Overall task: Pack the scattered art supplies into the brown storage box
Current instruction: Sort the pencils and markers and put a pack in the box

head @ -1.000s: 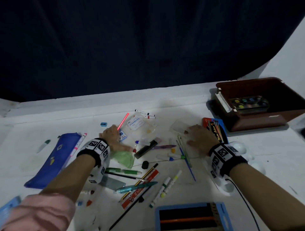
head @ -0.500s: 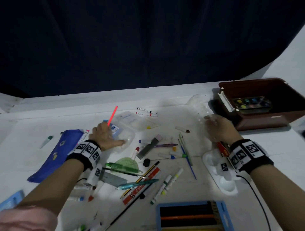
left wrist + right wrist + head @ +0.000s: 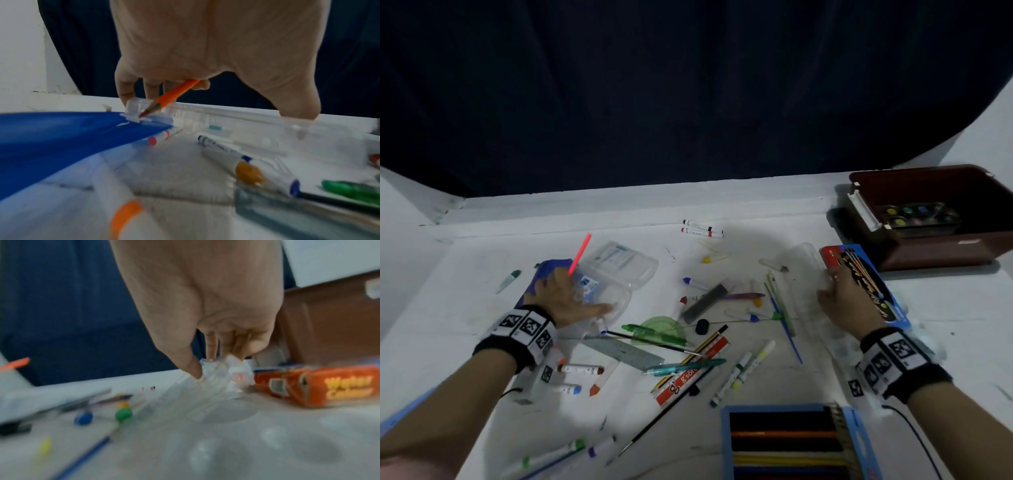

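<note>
The brown storage box point(image 3: 941, 255) stands open at the far right with a paint palette point(image 3: 917, 216) inside. My left hand point(image 3: 585, 293) grips a clear plastic case point(image 3: 619, 270) lying partly on a blue pouch point(image 3: 551, 267). An orange pencil point(image 3: 174, 95) sticks up between that hand's fingers point(image 3: 127, 91). My right hand point(image 3: 832, 286) pinches a clear plastic tray point(image 3: 803, 263) just left of the red-and-blue water colour pack point(image 3: 859, 281). In the right wrist view its fingers point(image 3: 211, 347) curl onto the crumpled clear plastic point(image 3: 216, 379).
Markers, pens, brushes, a metal ruler point(image 3: 626, 353) and a green protractor point(image 3: 661, 330) litter the white table between my hands. A blue pencil tin point(image 3: 791, 442) lies open at the near edge. A white paint palette point(image 3: 839, 346) sits under my right wrist.
My left hand has drawn the clear case leftward onto the blue pouch. My right hand picked up the clear tray, raised it toward the box, and now holds it lower beside the water colour pack.
</note>
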Tool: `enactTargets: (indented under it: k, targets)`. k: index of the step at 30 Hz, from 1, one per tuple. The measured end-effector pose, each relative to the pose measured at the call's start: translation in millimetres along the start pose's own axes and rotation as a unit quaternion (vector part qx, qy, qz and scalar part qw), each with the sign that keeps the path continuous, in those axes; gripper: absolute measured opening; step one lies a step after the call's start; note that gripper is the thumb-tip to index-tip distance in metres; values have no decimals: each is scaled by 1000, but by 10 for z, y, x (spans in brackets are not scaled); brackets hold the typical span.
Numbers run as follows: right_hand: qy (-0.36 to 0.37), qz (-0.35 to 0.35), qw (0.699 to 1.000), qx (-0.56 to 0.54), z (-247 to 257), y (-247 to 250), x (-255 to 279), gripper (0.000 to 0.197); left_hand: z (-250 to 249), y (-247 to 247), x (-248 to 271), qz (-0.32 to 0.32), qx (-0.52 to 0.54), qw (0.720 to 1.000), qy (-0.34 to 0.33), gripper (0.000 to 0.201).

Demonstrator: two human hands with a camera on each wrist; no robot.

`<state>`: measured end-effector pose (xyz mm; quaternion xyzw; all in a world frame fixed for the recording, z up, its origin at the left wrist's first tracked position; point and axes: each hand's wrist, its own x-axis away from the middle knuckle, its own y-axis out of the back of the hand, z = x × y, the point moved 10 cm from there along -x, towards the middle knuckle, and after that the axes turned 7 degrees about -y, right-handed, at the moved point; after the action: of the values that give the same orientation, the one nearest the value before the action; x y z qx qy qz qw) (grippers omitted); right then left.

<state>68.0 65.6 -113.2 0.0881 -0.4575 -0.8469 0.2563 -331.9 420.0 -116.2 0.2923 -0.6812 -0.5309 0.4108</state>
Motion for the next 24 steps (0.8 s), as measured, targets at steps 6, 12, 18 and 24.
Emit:
enactTargets:
  k: [6,12,18,24]
  targets:
    - [52,-36,975,214,266,-66,393,43,24,-283,188,40,10,999,-4,106]
    - [164,80,977,108,477,-330,949,23,-153,-76,222,-87,126,985,-76,70]
    - [190,56,980,-6,331,-274,1281,23,-1169,-67,756,-44,175,926,-332,46]
    - [224,67,971,-54,394,-104,1525,27,-2044,-346,1435,-15,191,888,-418,26]
